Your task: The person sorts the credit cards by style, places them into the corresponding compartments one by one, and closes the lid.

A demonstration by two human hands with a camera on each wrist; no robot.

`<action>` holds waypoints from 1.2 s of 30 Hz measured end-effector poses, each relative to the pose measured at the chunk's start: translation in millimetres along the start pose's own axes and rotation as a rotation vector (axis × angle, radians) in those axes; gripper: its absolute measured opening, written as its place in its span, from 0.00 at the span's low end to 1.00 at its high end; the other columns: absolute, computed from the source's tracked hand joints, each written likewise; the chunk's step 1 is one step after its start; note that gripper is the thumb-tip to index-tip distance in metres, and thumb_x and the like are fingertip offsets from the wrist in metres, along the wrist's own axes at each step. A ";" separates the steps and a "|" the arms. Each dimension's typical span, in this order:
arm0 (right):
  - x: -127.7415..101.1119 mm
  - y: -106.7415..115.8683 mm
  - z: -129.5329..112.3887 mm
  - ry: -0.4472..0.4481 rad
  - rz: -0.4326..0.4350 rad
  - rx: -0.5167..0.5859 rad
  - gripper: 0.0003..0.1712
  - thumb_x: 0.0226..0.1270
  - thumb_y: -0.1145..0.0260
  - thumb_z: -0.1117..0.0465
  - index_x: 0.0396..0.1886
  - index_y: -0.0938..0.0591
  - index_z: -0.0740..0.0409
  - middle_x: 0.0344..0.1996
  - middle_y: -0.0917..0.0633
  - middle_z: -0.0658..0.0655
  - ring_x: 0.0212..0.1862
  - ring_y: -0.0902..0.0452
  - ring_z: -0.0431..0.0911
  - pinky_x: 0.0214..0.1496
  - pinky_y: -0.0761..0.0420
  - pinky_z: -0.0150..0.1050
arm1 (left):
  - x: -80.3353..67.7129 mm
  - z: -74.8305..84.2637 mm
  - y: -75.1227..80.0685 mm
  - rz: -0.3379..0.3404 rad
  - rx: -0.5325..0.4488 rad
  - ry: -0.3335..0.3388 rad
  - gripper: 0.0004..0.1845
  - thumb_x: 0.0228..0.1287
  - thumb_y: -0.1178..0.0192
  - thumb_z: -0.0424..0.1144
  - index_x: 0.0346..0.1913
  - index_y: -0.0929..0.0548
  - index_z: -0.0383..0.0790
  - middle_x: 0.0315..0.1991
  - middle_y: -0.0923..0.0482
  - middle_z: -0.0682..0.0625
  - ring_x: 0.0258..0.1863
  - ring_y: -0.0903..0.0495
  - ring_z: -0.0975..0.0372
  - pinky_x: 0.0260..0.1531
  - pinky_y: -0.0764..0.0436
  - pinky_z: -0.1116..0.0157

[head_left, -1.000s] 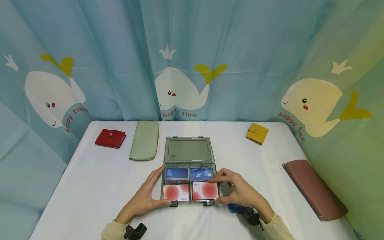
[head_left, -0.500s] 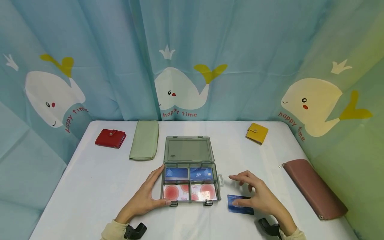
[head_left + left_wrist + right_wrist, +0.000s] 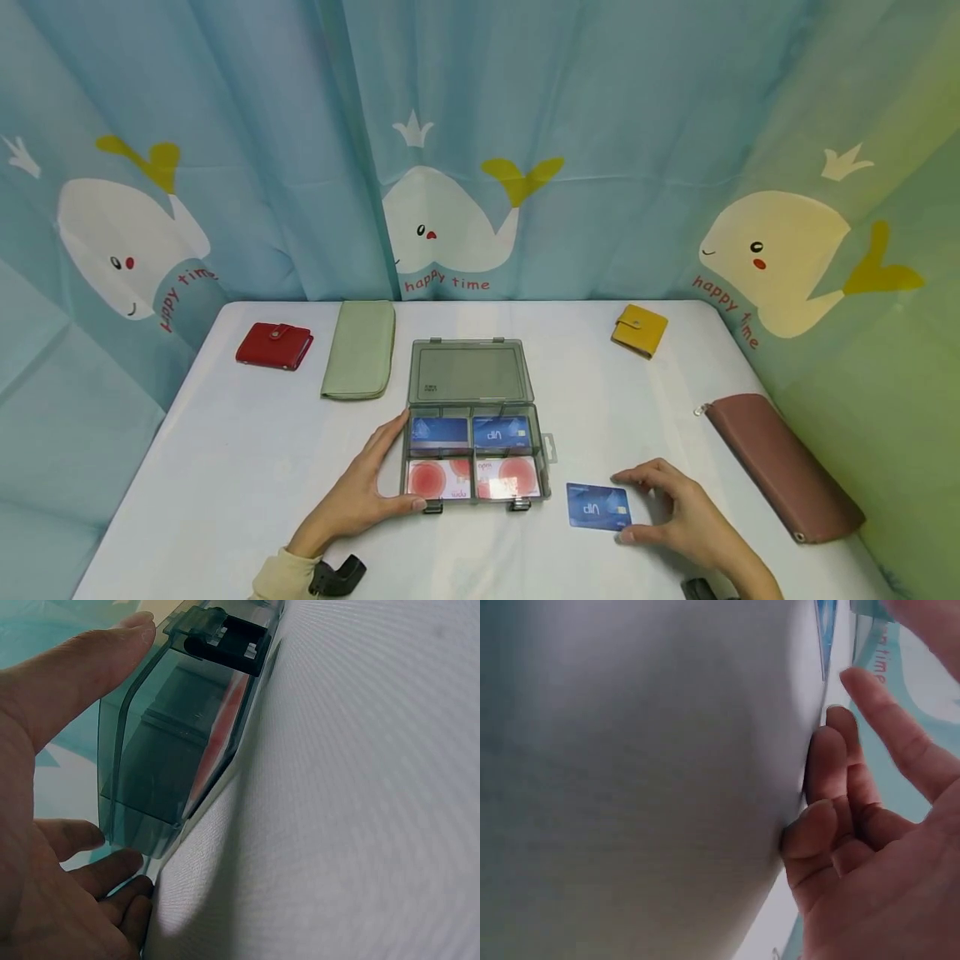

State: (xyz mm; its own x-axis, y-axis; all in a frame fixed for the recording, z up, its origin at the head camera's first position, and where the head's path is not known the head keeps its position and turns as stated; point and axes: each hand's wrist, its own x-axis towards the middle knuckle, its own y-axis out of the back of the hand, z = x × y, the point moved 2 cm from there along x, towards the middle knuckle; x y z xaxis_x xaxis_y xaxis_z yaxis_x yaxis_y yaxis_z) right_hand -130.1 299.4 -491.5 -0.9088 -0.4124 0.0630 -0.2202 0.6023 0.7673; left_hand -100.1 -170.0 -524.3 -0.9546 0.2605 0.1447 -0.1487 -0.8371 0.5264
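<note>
A translucent grey-green compartment box (image 3: 471,502) lies with its lid folded back. Blue cards (image 3: 439,433) fill its two rear compartments, and white cards with red circles (image 3: 507,478) fill the front two. My left hand (image 3: 358,492) grips the box's left side, thumb at the front corner and index finger at the back; the left wrist view shows the thumb (image 3: 90,671) on the rim. To the right of the box a blue VIP card (image 3: 597,507) lies on the table. My right hand (image 3: 686,517) is at that card's right edge, thumb and index finger spread, nothing held between them.
A red wallet (image 3: 274,346) and a pale green long wallet (image 3: 358,350) lie at the back left. A yellow wallet (image 3: 639,331) is at the back right. The brown zipped pouch (image 3: 783,468) lies along the right edge. A patterned curtain (image 3: 637,100) hangs behind the table.
My right hand has let go of the white-and-red card at the front right compartment, then moved right, past the blue card, to its right edge. My left hand stays on the box.
</note>
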 end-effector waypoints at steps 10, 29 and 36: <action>7.1 -1.2 -6.5 -0.094 -0.063 -0.064 0.32 0.38 0.08 0.49 0.46 0.13 0.43 0.42 0.19 0.42 0.44 0.27 0.35 0.48 0.21 0.33 | 0.4 0.5 0.3 0.001 -0.007 -0.003 0.65 0.51 0.17 0.52 0.87 0.47 0.43 0.82 0.41 0.40 0.79 0.39 0.39 0.70 0.35 0.29; 4.3 -0.7 -10.1 -0.015 -0.174 -0.007 0.37 0.44 0.10 0.47 0.52 0.18 0.49 0.39 0.19 0.42 0.41 0.27 0.34 0.42 0.22 0.32 | 0.0 0.3 0.2 0.002 -0.008 0.002 0.66 0.49 0.17 0.53 0.86 0.46 0.42 0.82 0.40 0.38 0.78 0.38 0.38 0.70 0.34 0.29; 0.5 -0.4 -9.3 -0.005 -0.149 0.002 0.36 0.47 0.11 0.51 0.56 0.16 0.51 0.45 0.15 0.42 0.43 0.25 0.33 0.43 0.21 0.32 | -0.2 -0.3 0.0 0.000 -0.005 0.001 0.66 0.49 0.17 0.53 0.86 0.46 0.42 0.82 0.40 0.38 0.78 0.38 0.39 0.70 0.34 0.29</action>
State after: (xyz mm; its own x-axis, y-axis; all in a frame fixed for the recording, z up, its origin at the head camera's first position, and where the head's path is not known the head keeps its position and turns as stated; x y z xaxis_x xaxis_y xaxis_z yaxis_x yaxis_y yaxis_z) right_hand -127.2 292.5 -485.9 -0.8676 -0.4943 -0.0550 -0.3537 0.5355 0.7669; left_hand -100.0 -170.2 -524.6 -0.9547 0.2600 0.1445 -0.1497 -0.8397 0.5221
